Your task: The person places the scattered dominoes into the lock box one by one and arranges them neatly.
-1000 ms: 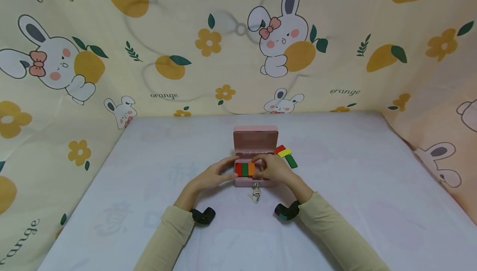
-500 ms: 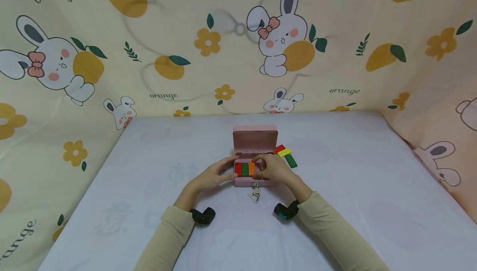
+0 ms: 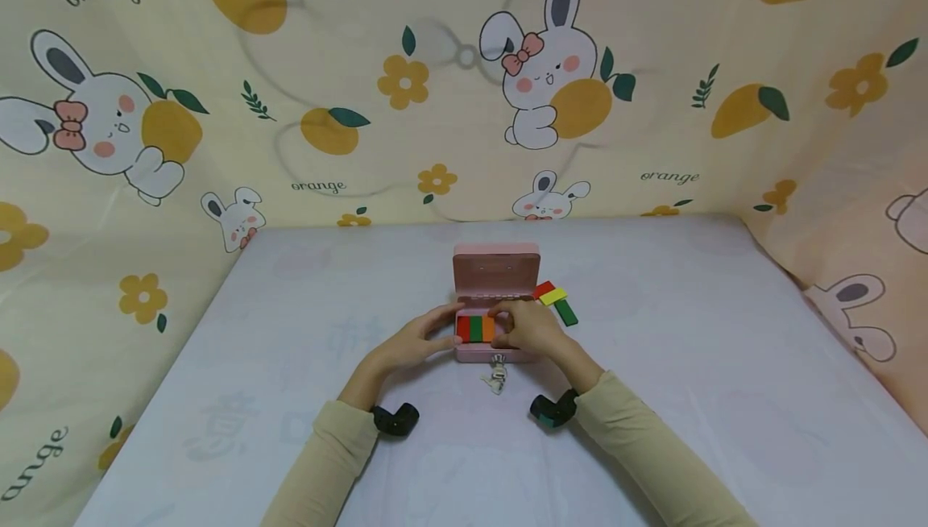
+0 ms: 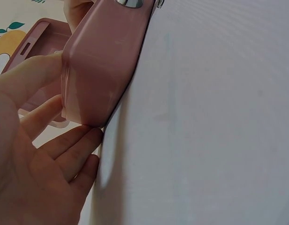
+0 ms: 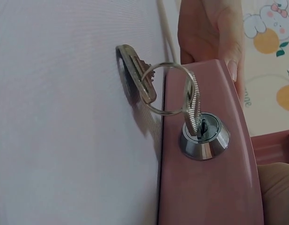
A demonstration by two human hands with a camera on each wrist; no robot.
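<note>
Right wrist camera: swinging slightly toward 9 o'clock since the earlier frame; both hands are holding place.
Pink box: standing open between the hands.
Left hand: resting at the box's 9 o'clock, thumb and fingers touching it.
Right hand: curling over the 3 o'clock half; whether it is pinching anything, I cannot tell.
Row: probably seating best if the left is steadying the box; three showing, red block, green block, orange block.
Loose blocks: three lying at 2 o'clock, loose red, loose yellow, loose green.
Keys: two sharing one ring at 6 o'clock.
</note>
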